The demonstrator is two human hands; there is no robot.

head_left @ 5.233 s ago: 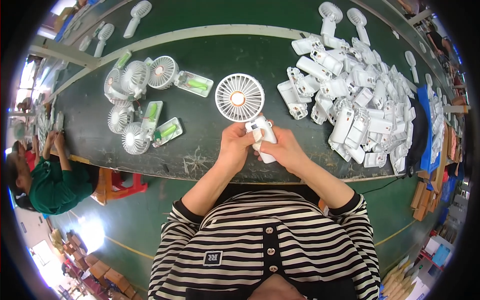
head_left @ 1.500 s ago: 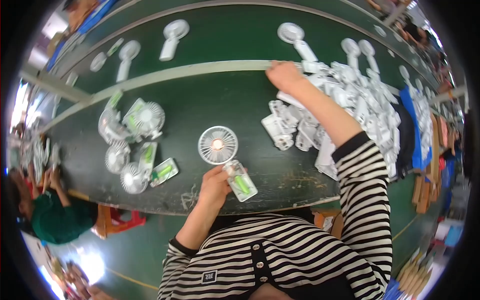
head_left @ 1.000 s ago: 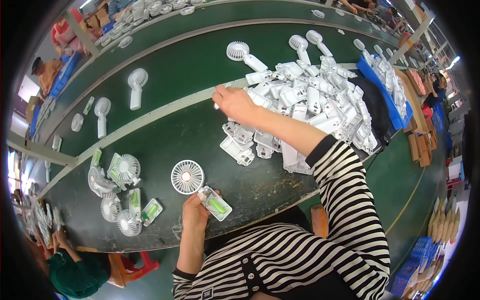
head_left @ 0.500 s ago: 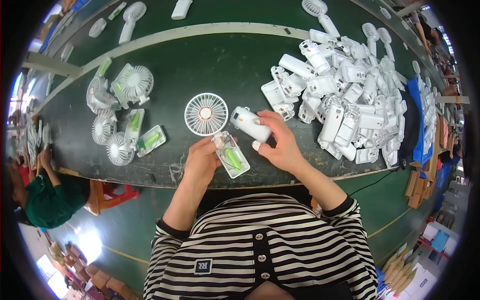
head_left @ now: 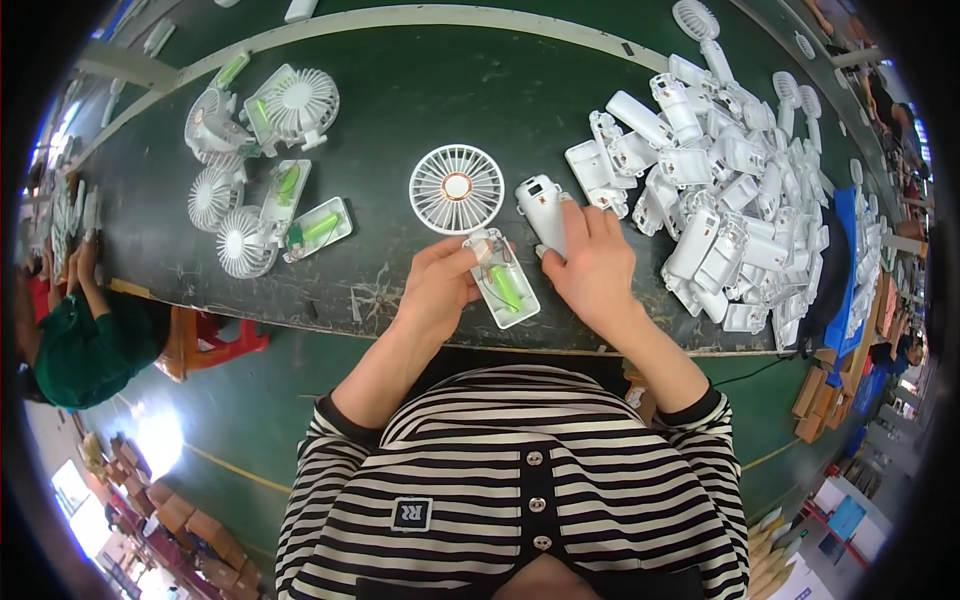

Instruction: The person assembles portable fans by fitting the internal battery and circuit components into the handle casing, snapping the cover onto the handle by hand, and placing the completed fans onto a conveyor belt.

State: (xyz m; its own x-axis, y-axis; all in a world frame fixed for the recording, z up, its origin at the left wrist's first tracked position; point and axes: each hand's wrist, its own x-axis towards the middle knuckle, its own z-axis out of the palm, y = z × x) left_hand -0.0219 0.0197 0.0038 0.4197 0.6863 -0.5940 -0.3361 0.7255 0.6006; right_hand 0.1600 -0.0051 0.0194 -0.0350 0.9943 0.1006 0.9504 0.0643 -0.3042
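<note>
My left hand (head_left: pixel 440 287) grips a white handheld fan by its opened handle, near the joint below the round fan head (head_left: pixel 457 189). Inside the handle shell (head_left: pixel 517 306) lie a green battery (head_left: pixel 505 287) and thin wires. Just to the right, my right hand (head_left: pixel 597 262) is closed around a white handle cover (head_left: pixel 542 207), its outer face up and a small dark window at its far end. The cover and the opened handle are apart. Part of the cover is hidden beneath my right fingers.
A large heap of white handle shells (head_left: pixel 700 228) lies at the right, beside a blue bin (head_left: pixel 846 270). To the left are several part-built fans (head_left: pixel 243 242) with green batteries. A pale rail (head_left: pixel 420 17) crosses the far table. A co-worker in a green top (head_left: pixel 100 345) sits at far left.
My right hand has turned the handle cover more upright, its window end now pointing away from me. The view has shifted, so the table things appear moved.
</note>
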